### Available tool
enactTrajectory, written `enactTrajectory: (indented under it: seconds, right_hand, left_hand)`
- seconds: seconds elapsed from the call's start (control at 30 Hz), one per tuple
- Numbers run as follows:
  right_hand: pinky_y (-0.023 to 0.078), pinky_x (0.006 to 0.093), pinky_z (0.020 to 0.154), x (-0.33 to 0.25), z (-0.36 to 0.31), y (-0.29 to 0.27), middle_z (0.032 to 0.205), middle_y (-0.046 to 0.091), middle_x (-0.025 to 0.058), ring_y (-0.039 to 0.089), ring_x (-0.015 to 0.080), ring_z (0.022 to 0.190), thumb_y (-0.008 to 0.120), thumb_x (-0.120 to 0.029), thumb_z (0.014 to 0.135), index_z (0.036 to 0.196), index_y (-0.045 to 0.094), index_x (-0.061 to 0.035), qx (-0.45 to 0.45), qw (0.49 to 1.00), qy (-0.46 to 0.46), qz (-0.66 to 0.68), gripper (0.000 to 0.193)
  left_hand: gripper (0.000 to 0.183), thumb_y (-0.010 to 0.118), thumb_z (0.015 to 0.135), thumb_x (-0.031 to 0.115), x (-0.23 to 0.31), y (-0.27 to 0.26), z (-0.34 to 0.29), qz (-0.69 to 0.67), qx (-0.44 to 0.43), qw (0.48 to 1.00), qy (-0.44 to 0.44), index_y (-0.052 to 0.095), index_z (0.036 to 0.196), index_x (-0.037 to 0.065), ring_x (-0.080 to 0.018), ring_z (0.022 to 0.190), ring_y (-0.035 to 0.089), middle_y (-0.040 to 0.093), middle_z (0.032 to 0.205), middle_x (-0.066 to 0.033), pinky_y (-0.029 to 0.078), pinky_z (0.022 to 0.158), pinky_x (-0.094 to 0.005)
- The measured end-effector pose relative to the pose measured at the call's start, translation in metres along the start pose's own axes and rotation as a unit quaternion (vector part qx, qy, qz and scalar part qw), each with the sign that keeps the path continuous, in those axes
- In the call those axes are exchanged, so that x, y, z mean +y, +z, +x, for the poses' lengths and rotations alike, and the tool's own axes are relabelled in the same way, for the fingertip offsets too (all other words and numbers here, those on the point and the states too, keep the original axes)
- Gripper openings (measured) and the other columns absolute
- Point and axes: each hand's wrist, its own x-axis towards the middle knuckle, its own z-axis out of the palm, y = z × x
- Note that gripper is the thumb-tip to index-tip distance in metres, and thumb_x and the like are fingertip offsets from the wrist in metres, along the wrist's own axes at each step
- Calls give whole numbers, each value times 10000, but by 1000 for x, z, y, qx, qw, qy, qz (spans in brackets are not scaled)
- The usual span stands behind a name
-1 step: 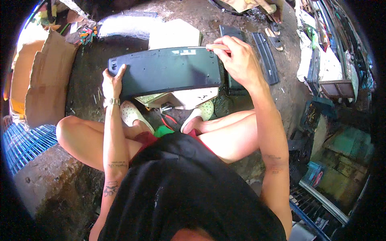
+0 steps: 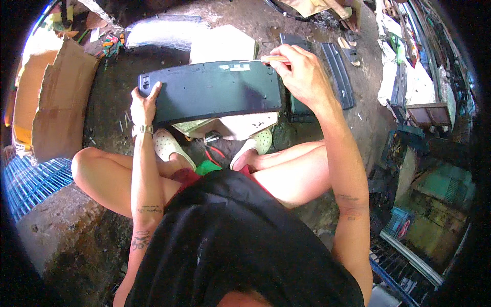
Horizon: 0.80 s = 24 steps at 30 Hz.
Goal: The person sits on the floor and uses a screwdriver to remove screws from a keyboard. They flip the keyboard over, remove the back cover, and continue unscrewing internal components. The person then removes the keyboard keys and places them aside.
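A black computer keyboard (image 2: 215, 92) lies underside up in front of me, with a small pale label near its far edge. It rests over a white slab-like support (image 2: 225, 43). My left hand (image 2: 143, 106) is closed on the keyboard's left end, thumb on top. My right hand (image 2: 302, 71) is closed around the light brown handle of a thin-bladed tool (image 2: 276, 59). The blade points left along the keyboard's far edge, near its right corner; whether it is a knife or a screwdriver I cannot tell.
Black panel-like pieces (image 2: 337, 74) lie on the floor to the right, near a pair of sandals (image 2: 349, 52). A cut cardboard box (image 2: 66, 100) stands at left above a blue wire rack (image 2: 43, 179). A red-handled tool (image 2: 215, 151) lies between my feet. Clutter lines the right side.
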Motion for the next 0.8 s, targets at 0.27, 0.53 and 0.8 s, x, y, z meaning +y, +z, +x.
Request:
enactTrajectory:
  seconds: [0.27,0.53,0.8]
  right_hand:
    - [562,483,834,10,25,16,1007,718,181,708,381,928,610,-243,992,1065,692,-65,-72,997,11,-29,209]
    - [547,441,841,5,44,11,949,715,161,707,350,924,596,-224,991,1044,692,-45,-102,992,-38,-67,210]
    - [560,424,814,24,100,19,932,758,133,740,307,897,636,-227,949,1013,658,-41,-130,989,-54,-48,198]
  left_hand:
    - [1109,703,758,811,6,-4,-2,-9,-12,1000,-8,476,1478,-1,-445,1187,658,665,1278,-312,511,1011,-475]
    - [1119,696,764,809,2,1,-1,-27,-6,1000,-4,473,1470,-31,-439,1189,656,661,1284,-310,501,1021,-475]
    - [1076,672,777,817,-7,12,4,22,24,999,19,480,1489,34,-432,1280,581,588,1385,-277,473,1059,-503]
